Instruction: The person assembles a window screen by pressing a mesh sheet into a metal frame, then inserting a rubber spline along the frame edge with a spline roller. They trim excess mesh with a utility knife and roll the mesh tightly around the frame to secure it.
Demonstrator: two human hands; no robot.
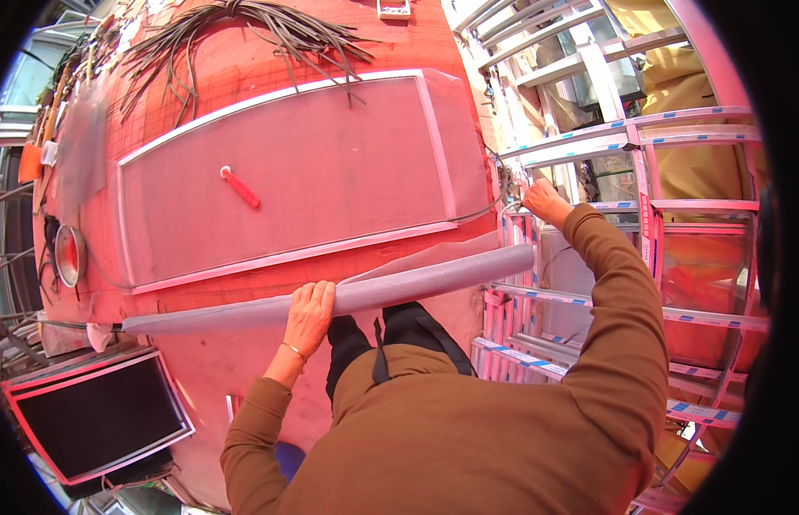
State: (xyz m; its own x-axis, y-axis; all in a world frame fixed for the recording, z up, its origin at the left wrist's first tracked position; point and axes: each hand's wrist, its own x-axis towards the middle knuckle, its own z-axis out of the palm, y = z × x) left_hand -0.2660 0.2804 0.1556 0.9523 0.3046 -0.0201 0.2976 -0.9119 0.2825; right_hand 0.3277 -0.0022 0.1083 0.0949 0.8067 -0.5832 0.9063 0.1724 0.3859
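Note:
My left hand (311,318) is closed over a long roll of grey mesh screen (434,279) along the table's near edge. Loose mesh runs from the roll toward a white-edged rectangular frame (440,154) lying flat, with mesh stretched across it. On that mesh rests a red-handled tool with a round white end (242,188). Out to the right, my right hand (545,202) has its fingers curled in by the upright metal frames; what is in them, if anything, is too small to make out. A thin dark cord (481,212) runs from the frame's right side toward that hand.
A bundle of dark flexible strips (232,10) lies at the table's far side. Metal frames and rails (644,189) crowd the right. A round pan-like object (69,256) is at the left edge, and a dark framed panel (99,416) stands lower left.

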